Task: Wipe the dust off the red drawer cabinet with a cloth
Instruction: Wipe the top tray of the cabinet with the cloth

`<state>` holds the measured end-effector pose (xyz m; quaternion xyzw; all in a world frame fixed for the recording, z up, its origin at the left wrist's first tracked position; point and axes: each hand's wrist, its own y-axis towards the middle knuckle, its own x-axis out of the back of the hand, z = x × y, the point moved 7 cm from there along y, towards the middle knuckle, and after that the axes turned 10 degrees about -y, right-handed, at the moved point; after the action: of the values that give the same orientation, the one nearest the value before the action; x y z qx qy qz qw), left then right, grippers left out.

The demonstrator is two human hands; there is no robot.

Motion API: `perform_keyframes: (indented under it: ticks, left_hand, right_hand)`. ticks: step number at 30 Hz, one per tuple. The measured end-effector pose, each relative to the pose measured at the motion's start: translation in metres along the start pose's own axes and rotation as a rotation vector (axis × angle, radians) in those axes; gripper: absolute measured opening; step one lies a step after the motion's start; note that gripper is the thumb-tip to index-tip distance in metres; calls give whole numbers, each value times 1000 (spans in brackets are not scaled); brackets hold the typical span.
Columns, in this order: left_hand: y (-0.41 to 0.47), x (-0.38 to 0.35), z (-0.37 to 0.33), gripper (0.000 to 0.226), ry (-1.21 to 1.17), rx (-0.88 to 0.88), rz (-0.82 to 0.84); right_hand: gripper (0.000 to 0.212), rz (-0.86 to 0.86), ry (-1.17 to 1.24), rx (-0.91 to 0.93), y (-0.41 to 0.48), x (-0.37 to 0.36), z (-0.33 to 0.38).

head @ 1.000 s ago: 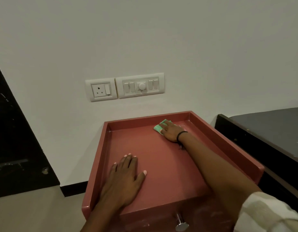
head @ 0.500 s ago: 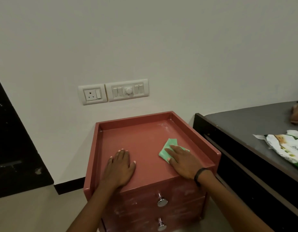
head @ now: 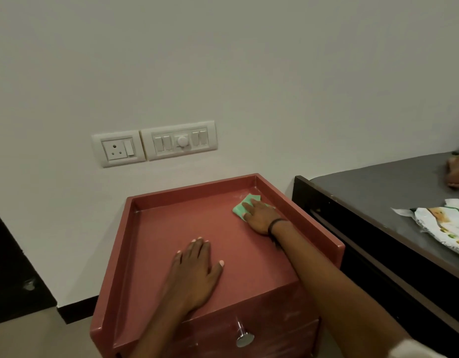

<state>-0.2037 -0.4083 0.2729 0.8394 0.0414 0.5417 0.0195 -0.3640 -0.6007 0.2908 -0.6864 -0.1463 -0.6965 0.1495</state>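
The red drawer cabinet (head: pixel 151 239) stands against the wall, its top a shallow tray with raised rims. My right hand (head: pixel 260 215) presses a green cloth (head: pixel 242 206) flat onto the top near the far right corner; part of the cloth is hidden under my fingers. A black band circles that wrist. My left hand (head: pixel 194 275) lies flat with fingers spread on the front middle of the top, holding nothing. A round metal knob (head: pixel 245 338) sticks out of the top drawer front, which looks smudged with dust.
A dark table (head: pixel 378 192) stands close on the right, with a white printed packet (head: pixel 445 223) and an orange-brown object (head: pixel 458 174) on it. A socket and switch panel (head: pixel 156 143) are on the wall above the cabinet. A black panel (head: pixel 11 280) is at left.
My right hand slid the cloth from the front right of the top back to the far right corner. The camera moved closer and lower. My left hand stayed flat.
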Motion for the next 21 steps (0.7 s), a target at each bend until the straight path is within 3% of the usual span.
perform_keyframes:
  ticks: [6,11,21]
  left_hand:
    - [6,-7,8,73,23,2,-34]
    - [7,-8,9,72,32,2,-33]
    - [-2,3,-5,69,9,4,17]
  right_hand:
    - [54,36,2,-38,75,8,-4]
    - [55,19,-14,-55,74,5,-1]
    - [50,-25,42,55,-94,-5,6]
